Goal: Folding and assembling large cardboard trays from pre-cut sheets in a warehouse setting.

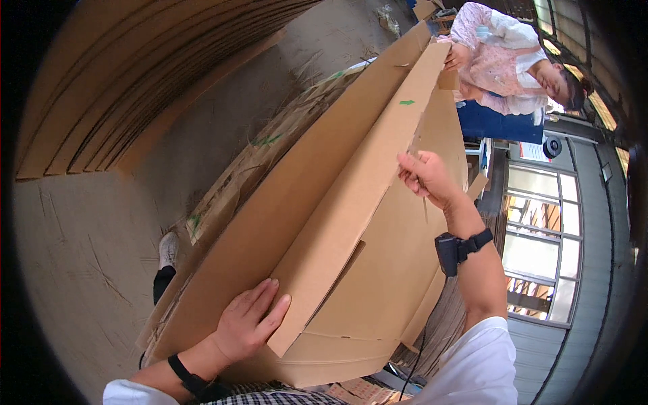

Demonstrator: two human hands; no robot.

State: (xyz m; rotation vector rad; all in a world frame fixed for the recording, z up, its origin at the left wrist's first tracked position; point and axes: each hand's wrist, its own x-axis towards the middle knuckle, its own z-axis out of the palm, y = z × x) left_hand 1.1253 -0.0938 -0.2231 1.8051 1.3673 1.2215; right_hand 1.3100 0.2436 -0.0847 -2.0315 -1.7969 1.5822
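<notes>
A long brown cardboard sheet (391, 270), folded along its length, lies in front of me with a raised flap (358, 182) running from near left to far right. My left hand (248, 320) rests with outstretched fingers on the near end of this flap. Above the flap's right edge, the fingers of my right hand (430, 177) are pinched together. A thin brown strip (426, 210), apparently cardboard, sticks out below them; its held part is hidden. A small green arrow-shaped mark (406, 102) shows on the flap.
At the far end, a person (499, 61) in pink touches the cardboard with one hand (457, 57). Tall cardboard sheets (135, 81) stand at upper left. Scraps litter the grey floor (88, 256). A window (543, 236) is set in the right wall.
</notes>
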